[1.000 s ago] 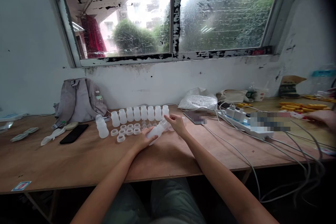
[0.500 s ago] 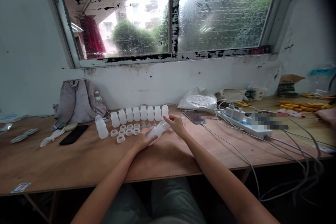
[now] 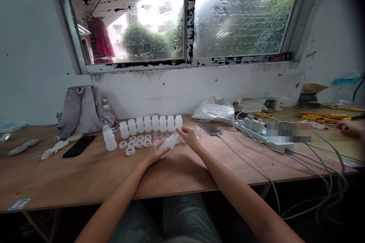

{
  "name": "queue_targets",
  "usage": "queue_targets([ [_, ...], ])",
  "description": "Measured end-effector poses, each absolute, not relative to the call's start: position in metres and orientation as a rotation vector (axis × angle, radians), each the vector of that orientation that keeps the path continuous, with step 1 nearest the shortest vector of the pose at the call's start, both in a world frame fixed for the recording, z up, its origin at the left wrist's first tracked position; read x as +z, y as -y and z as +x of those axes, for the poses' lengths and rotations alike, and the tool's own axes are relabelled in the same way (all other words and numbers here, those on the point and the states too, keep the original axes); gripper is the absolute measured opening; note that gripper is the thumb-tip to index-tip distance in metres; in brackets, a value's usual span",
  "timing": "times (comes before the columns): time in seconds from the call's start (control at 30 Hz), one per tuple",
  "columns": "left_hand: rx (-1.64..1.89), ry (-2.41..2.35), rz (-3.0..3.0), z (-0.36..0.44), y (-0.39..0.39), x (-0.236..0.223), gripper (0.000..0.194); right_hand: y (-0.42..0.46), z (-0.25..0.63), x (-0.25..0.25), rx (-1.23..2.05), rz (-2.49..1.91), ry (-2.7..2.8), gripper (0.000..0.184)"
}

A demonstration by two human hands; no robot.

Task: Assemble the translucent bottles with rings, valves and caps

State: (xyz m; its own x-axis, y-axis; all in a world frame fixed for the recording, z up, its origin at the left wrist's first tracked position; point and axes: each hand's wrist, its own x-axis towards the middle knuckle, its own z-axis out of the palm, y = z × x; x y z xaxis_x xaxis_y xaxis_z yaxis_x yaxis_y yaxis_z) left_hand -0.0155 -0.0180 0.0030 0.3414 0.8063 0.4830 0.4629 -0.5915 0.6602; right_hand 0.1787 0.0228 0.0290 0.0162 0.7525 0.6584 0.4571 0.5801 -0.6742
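My left hand [image 3: 155, 152] is wrapped around the body of a frosted white baby bottle [image 3: 164, 149], tilted with its top toward the right. At that clear top end, my right hand [image 3: 188, 137] is closed in a pinch; its fingertips partly hide what they grip. Behind my hands stands a row of several open frosted bottles [image 3: 147, 124]. White screw rings [image 3: 139, 143] lie in front of that row, with small clear teats [image 3: 155, 135] beside them. One bottle with a clear top [image 3: 109, 139] stands apart at the left. Right of my right hand is a clear cap [image 3: 197, 133].
Left on the wooden table [image 3: 94, 178] are a black phone [image 3: 78, 146] and a grey backpack [image 3: 81, 110]. A power strip [image 3: 265, 136] with trailing cables, a plastic bag [image 3: 213, 108] and yellow tools [image 3: 322, 116] occupy the right. Another person's hand [image 3: 353, 127] shows at the right edge.
My left hand keeps its hold on the bottle. My right hand has shifted only slightly at the bottle's top. The other person's hand at the right edge has changed position.
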Motion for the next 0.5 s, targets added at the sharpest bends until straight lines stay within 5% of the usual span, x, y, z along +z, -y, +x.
queue_targets([
  [0.5, 1.179, -1.097, 2.259, -0.016, 0.015, -0.002, 0.042, -0.007, 0.155, 0.009, 0.576, -0.961, 1.776, 0.035],
])
